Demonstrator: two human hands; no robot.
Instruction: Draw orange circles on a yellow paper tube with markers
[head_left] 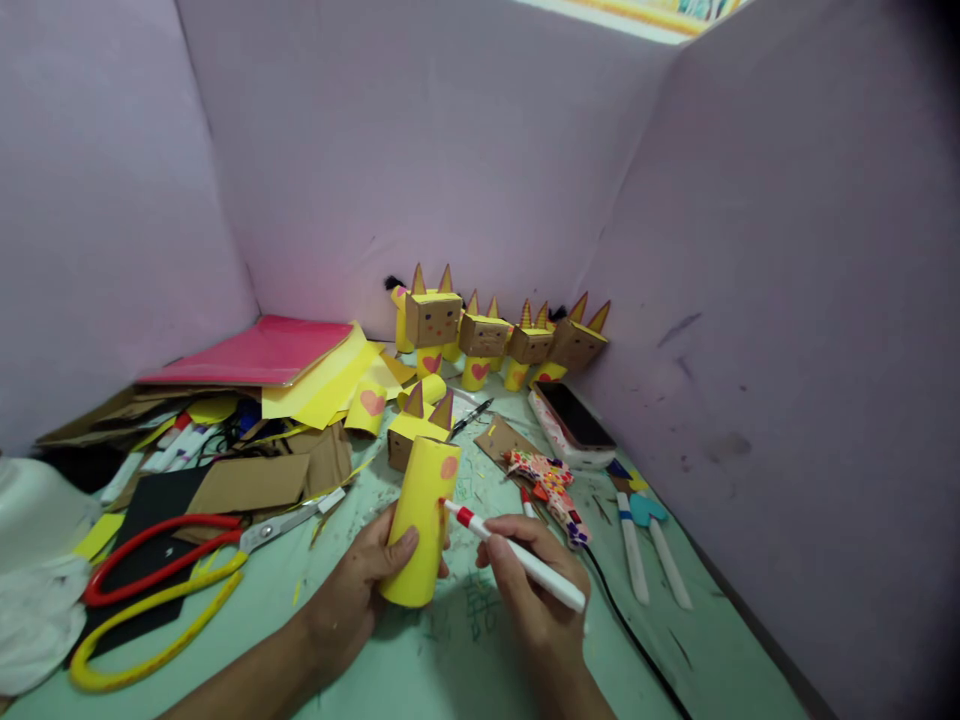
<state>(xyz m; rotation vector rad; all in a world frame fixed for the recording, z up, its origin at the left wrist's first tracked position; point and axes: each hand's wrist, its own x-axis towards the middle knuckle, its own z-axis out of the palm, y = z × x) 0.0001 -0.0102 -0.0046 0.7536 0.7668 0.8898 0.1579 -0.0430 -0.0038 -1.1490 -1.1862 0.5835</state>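
My left hand [367, 565] is wrapped round a yellow paper tube [418, 520], thumb on its front, holding it tilted above the table. A pinkish-orange round spot is drawn near the tube's top right. My right hand [536, 580] grips a white marker [529, 562] with a red collar, its tip touching the tube's right side at a small red mark. Just behind the tube sits a small cardboard box head [401, 450] with a yellow top and two pointed ears. A red marker cap [527, 500] lies beyond my right hand.
Large red-and-yellow-handled scissors [244, 540] lie at left, near cardboard scraps [251, 485] and a pink folder [262, 350]. Several eared box figures [433, 322] stand at the back. Right are a phone [576, 415], a patterned glue gun [551, 485] with a black cord, and two white markers [632, 550].
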